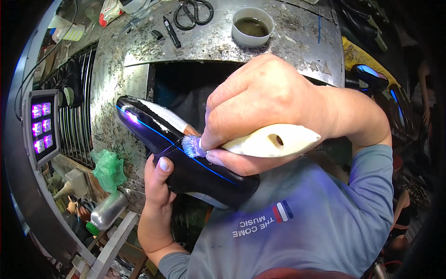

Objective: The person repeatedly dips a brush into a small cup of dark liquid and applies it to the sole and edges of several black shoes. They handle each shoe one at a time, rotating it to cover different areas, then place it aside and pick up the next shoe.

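Observation:
My left hand [160,179] grips the underside of a black shoe upper [200,172], its thumb pressed to the side below the middle. The upper lies tilted, with the toe toward the far left and the heel near my shirt. A bright blue line runs lengthwise along its side, and a pale strip shows on the bottom. My right hand [260,100] is closed round a brush with a cream handle [274,141] that has a hole near its end. The brush's bristles [191,146] touch the upper near its middle, close to the blue line. Fingers under the upper are hidden.
Beyond my hands, a stained metal bench [209,46] carries a white cup of dark liquid [252,28], scissors [193,14] and a black marker [172,32]. A purple-lit lamp [42,125] stands left, near a green plastic bag [109,170] and a bottle [109,209]. Black shoes [369,76] sit right.

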The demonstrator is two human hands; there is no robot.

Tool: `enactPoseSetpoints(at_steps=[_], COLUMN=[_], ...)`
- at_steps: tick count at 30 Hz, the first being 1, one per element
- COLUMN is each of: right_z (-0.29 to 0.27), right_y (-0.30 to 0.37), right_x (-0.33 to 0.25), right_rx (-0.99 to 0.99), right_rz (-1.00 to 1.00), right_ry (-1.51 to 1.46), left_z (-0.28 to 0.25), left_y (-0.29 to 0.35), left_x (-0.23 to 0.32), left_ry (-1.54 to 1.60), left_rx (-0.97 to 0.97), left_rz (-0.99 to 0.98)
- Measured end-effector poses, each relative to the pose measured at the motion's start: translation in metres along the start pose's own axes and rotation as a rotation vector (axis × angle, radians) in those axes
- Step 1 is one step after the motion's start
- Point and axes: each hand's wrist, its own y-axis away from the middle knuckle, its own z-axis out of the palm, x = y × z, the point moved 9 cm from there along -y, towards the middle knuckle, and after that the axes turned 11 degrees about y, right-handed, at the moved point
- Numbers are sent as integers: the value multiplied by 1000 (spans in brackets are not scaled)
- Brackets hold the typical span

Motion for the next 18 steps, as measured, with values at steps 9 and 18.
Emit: enactPoseSetpoints(at_steps=[9, 18], right_z=[-11, -108], right_y=[10, 88], right_x=[5, 153], right_rx=[-13, 121], right_rz=[64, 745], right_ry=[-115, 462], left_z=[-20, -45], left_y=[-5, -1], left_x=[-17, -33], left_ry=[108, 277], left_rx=[-68, -110], left_rz=[17, 61])
